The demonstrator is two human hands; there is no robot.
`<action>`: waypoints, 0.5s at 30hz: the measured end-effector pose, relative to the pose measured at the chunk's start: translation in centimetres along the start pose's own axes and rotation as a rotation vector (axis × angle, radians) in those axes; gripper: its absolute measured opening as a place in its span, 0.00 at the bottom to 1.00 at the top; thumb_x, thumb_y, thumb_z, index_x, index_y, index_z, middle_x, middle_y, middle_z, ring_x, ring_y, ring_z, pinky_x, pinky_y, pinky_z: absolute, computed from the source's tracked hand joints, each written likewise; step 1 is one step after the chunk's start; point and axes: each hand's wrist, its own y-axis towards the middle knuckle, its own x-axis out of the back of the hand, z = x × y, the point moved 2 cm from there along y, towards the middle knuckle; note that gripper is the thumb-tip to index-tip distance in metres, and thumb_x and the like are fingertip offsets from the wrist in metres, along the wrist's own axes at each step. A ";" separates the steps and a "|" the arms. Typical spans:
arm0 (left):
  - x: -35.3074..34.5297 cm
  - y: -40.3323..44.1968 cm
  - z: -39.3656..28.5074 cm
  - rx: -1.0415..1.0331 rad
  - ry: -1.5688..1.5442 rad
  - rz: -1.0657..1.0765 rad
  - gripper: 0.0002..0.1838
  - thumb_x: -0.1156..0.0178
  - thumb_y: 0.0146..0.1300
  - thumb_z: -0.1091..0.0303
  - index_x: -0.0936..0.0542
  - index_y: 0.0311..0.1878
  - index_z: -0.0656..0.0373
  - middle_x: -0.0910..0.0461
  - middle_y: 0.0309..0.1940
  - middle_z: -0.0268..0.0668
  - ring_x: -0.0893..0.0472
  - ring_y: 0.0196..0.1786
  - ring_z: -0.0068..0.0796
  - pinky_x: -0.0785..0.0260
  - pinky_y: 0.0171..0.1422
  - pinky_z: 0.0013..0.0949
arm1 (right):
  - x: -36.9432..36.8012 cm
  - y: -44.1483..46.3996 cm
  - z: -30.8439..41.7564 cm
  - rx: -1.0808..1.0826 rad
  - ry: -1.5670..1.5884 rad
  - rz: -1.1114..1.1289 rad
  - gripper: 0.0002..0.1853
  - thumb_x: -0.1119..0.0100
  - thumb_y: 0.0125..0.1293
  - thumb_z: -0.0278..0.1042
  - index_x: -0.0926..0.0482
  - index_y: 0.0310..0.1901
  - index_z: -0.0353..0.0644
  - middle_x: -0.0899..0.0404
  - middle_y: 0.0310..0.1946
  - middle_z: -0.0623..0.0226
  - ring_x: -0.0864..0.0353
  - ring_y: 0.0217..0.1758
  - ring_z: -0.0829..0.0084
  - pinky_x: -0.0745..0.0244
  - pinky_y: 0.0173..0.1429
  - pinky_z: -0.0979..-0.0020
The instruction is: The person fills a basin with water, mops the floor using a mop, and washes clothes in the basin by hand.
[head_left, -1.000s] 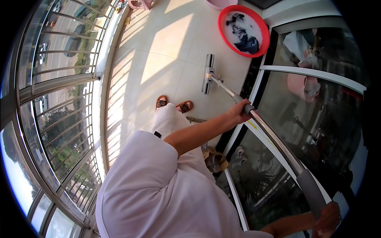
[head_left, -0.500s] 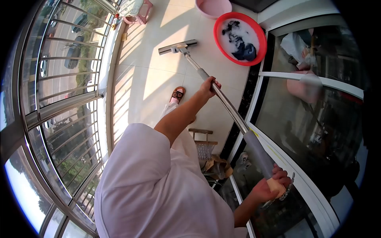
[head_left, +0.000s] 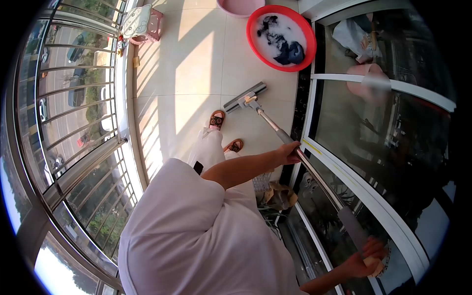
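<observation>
My left hand (head_left: 290,152) is closed round the middle of the metal pole of a mop. Lower right, my right hand (head_left: 371,258) wraps the end of its grey handle, partly blurred. The mop (head_left: 322,183) slants up and left, with its flat head (head_left: 246,97) on the tiled floor just beyond my sandalled feet. A red basin (head_left: 253,48) with dark cloth (head_left: 290,52) in foamy water stands beyond the head, to its right, apart from it.
A pink basin (head_left: 241,7) sits behind the red one. At the upper left stands a small stool (head_left: 142,24) beside the railing (head_left: 78,118). Glass doors (head_left: 378,128) line the right side. A brown bag (head_left: 280,195) lies near my legs.
The mop head has moved back toward my feet and to the right. Both hands have shifted down and right with the pole, still holding it.
</observation>
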 end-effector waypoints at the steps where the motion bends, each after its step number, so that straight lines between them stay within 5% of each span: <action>1: -0.7 0.8 0.5 0.039 -0.006 0.048 0.12 0.41 0.55 0.58 0.29 0.25 0.55 0.24 0.22 0.36 0.22 0.25 0.31 0.24 0.43 0.38 | 0.3 0.7 0.6 -0.020 -0.019 0.035 0.15 0.56 0.60 0.48 0.40 0.25 0.47 0.44 0.17 0.72 0.45 0.22 0.77 0.44 0.39 0.65; 6: -4.0 2.1 0.4 0.026 -0.206 0.164 0.11 0.46 0.59 0.58 0.29 0.30 0.56 0.22 0.32 0.36 0.21 0.39 0.31 0.28 0.51 0.34 | 0.2 6.1 1.2 0.028 0.078 0.141 0.16 0.52 0.58 0.49 0.40 0.26 0.47 0.44 0.16 0.73 0.45 0.21 0.79 0.46 0.36 0.68; 11: -10.4 2.4 0.5 0.118 -0.268 0.624 0.14 0.51 0.64 0.56 0.26 0.37 0.58 0.21 0.35 0.37 0.20 0.42 0.32 0.29 0.52 0.33 | 8.6 13.5 2.1 0.119 0.257 0.288 0.25 0.41 0.47 0.59 0.40 0.28 0.48 0.42 0.19 0.73 0.45 0.23 0.79 0.46 0.38 0.71; 15: -17.4 3.2 -1.1 0.027 -0.094 0.652 0.14 0.51 0.65 0.56 0.27 0.38 0.58 0.20 0.33 0.39 0.19 0.39 0.34 0.27 0.46 0.31 | 8.9 20.4 1.0 0.166 0.331 0.184 0.26 0.36 0.48 0.56 0.38 0.34 0.45 0.40 0.27 0.71 0.38 0.36 0.73 0.46 0.62 0.62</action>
